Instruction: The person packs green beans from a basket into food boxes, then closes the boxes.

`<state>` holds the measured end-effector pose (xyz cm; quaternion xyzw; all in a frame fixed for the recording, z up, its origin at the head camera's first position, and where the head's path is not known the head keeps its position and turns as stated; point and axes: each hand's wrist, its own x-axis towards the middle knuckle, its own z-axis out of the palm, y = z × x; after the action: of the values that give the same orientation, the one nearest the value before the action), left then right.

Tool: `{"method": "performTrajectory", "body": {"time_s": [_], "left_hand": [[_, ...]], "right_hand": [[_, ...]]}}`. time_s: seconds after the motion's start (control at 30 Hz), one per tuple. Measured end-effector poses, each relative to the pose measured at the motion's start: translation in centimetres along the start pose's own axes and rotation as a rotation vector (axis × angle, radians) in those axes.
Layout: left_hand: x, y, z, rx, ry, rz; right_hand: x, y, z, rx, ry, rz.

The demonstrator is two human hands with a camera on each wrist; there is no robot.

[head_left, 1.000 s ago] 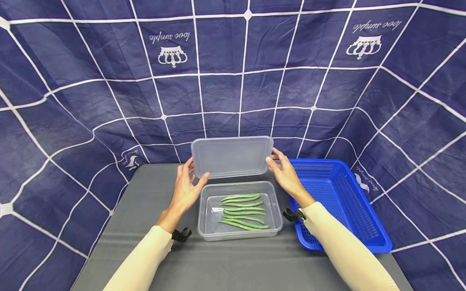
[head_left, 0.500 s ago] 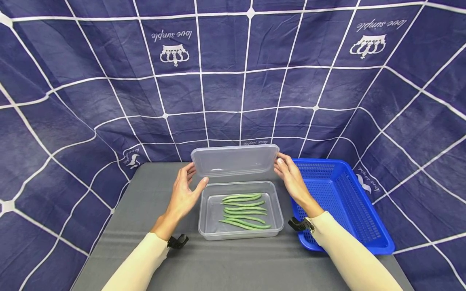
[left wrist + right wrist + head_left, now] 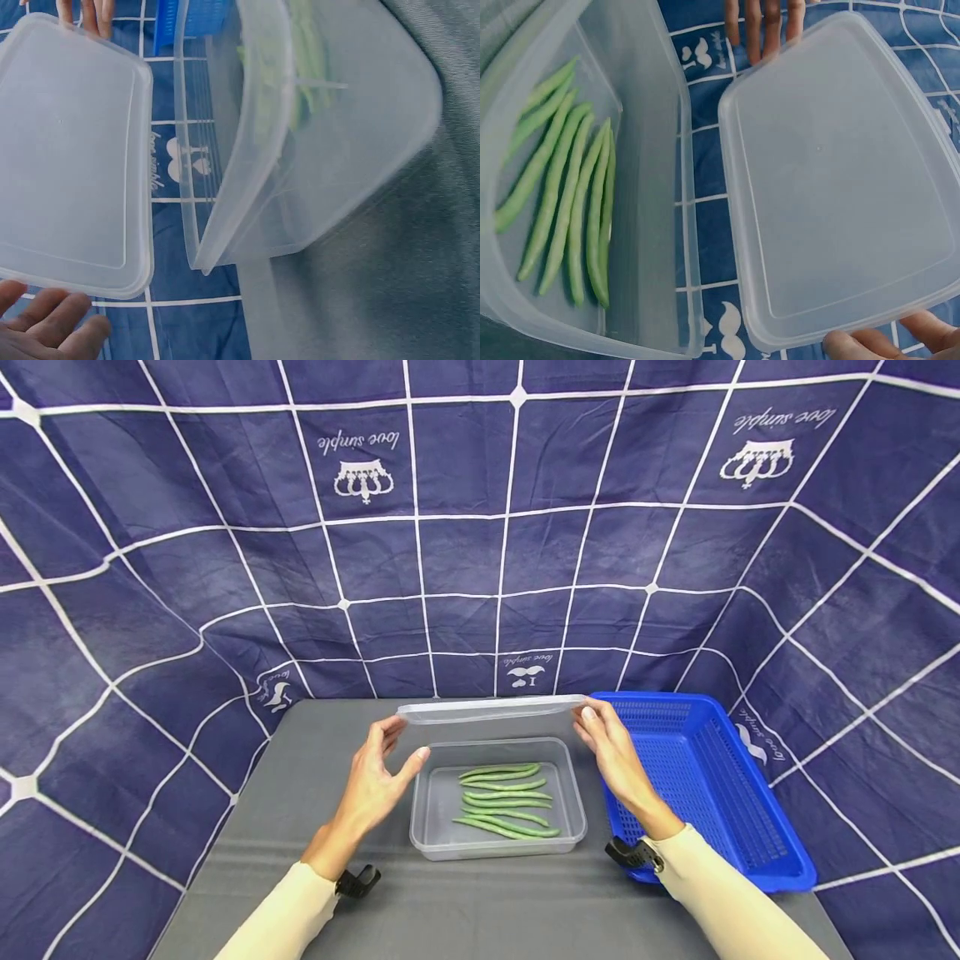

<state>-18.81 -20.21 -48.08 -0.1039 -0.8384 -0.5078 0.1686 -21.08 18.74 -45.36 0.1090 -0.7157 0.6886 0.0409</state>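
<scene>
A clear plastic lid [image 3: 491, 710] is held up behind the box, nearly edge-on in the head view. My left hand [image 3: 375, 789] has its fingers at the lid's left end, the thumb standing apart from it. At the other end my right hand [image 3: 618, 760] grips the lid with fingers and thumb. In front of the lid, a clear rectangular plastic box [image 3: 498, 852] stands uncovered on the table. Several green beans [image 3: 506, 794] lie side by side on its floor. Both wrist views show the lid's broad face [image 3: 67, 150] apart from the box rim.
A blue perforated plastic basket [image 3: 675, 760] stands to the right, partly behind my right forearm. Grey cloth [image 3: 300, 802] covers the table. A blue checked curtain [image 3: 465, 552] rises at the back and both sides.
Both hands have lowered the lid and tilted it from facing me to nearly edge-on. It has shifted slightly right. The box and green beans have stayed in place.
</scene>
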Motion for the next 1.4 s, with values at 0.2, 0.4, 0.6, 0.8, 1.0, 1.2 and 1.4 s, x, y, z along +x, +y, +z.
{"method": "performTrajectory", "body": {"time_s": [0.2, 0.4, 0.6, 0.8, 1.0, 1.2, 1.4], "left_hand": [[-1.3, -0.4, -0.1, 0.021, 0.008, 0.043], [-2.3, -0.8, 0.0, 0.035, -0.001, 0.068], [-3.1, -1.0, -0.2, 0.059, -0.021, 0.085], [-3.8, -1.5, -0.3, 0.069, -0.056, 0.110], [-4.7, -2.3, -0.4, 0.086, -0.099, 0.147], [-5.4, -3.0, -0.5, 0.111, -0.135, 0.178], [-6.3, -3.6, -0.7, 0.132, -0.154, 0.185]], "right_hand": [[-1.6, 0.0, -0.2, -0.036, 0.007, 0.015], [-3.0, 0.2, -0.5, -0.060, 0.004, 0.016], [-4.0, 0.4, -0.7, -0.104, 0.014, 0.029], [-5.0, 0.6, -0.8, -0.174, 0.024, 0.060], [-5.8, 0.9, -1.0, -0.212, -0.001, 0.085], [-6.8, 0.8, -0.8, -0.226, -0.042, 0.147], [-7.6, 0.8, -0.4, -0.248, -0.105, 0.152]]}}
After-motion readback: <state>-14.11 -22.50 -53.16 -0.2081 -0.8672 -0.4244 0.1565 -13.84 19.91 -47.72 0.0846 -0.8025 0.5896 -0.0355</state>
